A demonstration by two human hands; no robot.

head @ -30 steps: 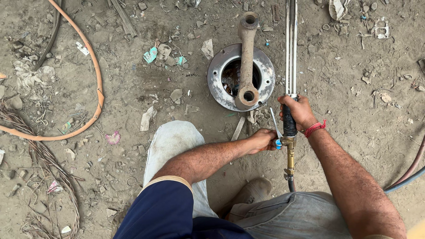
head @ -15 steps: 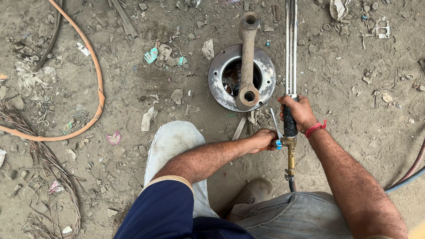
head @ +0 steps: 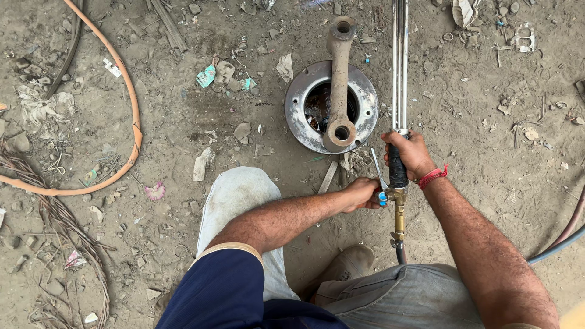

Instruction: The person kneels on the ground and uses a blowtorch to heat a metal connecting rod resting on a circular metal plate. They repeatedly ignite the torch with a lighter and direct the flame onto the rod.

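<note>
Brass cutting torch: your right hand staying wrapped around black grip, left hand still pinching blue valve knob; nothing shifting, flange ring untouched.

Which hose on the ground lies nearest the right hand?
The dark hose curving in from the right edge, beside the right hand's forearm; the orange hose loops far off on the left side.

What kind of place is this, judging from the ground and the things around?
Probably an outdoor scrap or metal workshop yard: bare dirt ground strewn with litter, a metal ring with a rusty arm across it, and a cutting torch with hoses.
</note>
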